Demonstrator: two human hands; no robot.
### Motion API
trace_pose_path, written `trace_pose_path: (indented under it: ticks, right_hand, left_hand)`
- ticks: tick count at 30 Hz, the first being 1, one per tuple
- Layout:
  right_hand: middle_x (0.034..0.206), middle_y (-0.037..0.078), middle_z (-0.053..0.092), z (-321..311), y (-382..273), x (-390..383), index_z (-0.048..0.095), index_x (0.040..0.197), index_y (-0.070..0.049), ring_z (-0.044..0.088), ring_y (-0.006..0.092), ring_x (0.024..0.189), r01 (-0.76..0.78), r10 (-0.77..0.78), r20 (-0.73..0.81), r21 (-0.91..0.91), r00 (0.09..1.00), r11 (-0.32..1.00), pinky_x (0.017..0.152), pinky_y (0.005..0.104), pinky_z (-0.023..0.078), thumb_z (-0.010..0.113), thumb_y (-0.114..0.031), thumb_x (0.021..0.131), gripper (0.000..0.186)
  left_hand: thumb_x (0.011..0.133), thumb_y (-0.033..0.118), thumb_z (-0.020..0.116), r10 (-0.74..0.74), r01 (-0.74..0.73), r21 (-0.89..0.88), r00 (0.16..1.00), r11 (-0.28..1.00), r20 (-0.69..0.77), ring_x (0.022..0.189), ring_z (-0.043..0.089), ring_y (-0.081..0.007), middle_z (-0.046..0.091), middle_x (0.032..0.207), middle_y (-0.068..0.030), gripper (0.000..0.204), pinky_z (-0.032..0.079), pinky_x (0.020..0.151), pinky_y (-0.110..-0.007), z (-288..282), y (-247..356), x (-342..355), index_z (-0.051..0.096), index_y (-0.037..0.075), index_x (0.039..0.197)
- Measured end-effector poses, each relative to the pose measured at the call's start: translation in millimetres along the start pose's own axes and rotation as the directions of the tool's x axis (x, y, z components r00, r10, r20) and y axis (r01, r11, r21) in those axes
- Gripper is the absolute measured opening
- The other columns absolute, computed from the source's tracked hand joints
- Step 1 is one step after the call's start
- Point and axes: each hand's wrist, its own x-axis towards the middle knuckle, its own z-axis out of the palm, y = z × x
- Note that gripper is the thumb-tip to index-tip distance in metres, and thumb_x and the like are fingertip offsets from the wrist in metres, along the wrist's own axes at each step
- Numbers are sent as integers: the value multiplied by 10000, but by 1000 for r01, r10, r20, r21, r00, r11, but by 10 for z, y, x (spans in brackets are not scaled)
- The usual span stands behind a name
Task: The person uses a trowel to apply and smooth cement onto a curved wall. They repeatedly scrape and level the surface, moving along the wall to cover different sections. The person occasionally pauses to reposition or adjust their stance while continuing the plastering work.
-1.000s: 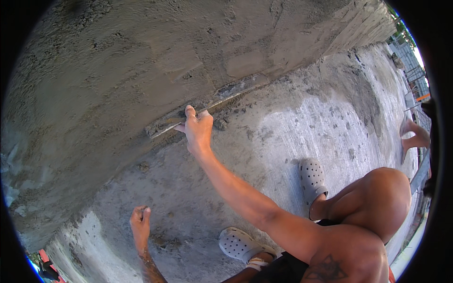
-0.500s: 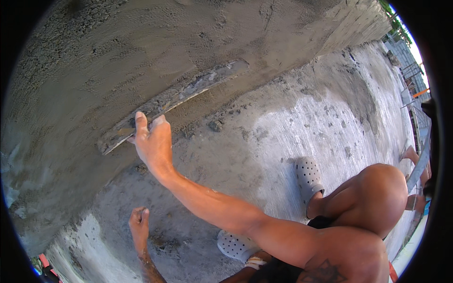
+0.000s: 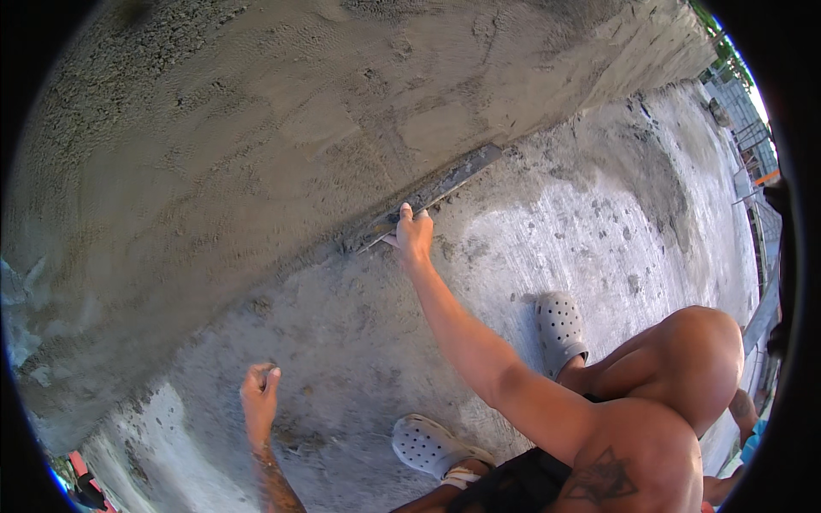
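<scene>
- Rough grey plaster wall (image 3: 256, 154) fills the upper left; a concrete floor (image 3: 599, 222) runs along its foot.
- Right hand (image 3: 414, 235) is clamped on a long trowel (image 3: 432, 197), fingers wrapped over its near edge.
- Trowel lies flat against the wall's bottom edge, long axis slanting from lower left to upper right.
- Left hand (image 3: 259, 395) rests loosely curled, holding nothing, low on the floor.
- Two grey clogs (image 3: 560, 329) stand right of the arm.
</scene>
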Motion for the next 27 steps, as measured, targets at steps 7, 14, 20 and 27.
trace_pose_path:
  ticks: [7, 14, 20, 27]
  right_hand:
    - [1142, 222, 593, -130, -107, 338, 457, 1251, 72, 698, 357, 928, -104, 107, -28, 88, 994, 991, 750, 492, 666, 520, -144, 1044, 306]
    - [1237, 238, 590, -246, -143, 481, 400, 1353, 75, 682, 384, 1043, -101, 77, 128, 193, 989, 976, 815, 478, 645, 516, -92, 1039, 375]
    - [1140, 158, 600, -44, -177, 9, 409, 1366, 40, 672, 266, 951, 55, -78, 169, 137, 983, 989, 802, 447, 644, 545, -121, 1038, 390]
    - [872, 26, 520, 495, -194, -733, 512, 1192, 12, 586, 127, 782, 198, -199, 180, 24, 963, 980, 788, 439, 649, 572, -147, 1033, 233]
  left_hand:
    - [980, 304, 687, 44, -44, -13, 999, 999, 3, 572, 330, -70, 381, 625, 47, 327, 288, 511, -290, 78, -72, 54, 661, -3, 1089]
    - [979, 291, 690, 25, -25, -9, 1000, 1000, 6, 567, 338, -69, 401, 618, 45, 309, 293, 512, -288, 68, -179, 57, 673, -2, 1074]
    - [980, 294, 690, 68, -68, -27, 998, 997, -12, 580, 352, -69, 416, 630, 44, 311, 308, 521, -290, -11, -237, -42, 679, -3, 1071]
    - [979, 303, 694, 48, -51, -85, 998, 995, -36, 579, 334, -73, 382, 625, 53, 316, 311, 524, -288, -86, -512, -174, 682, -1, 1062]
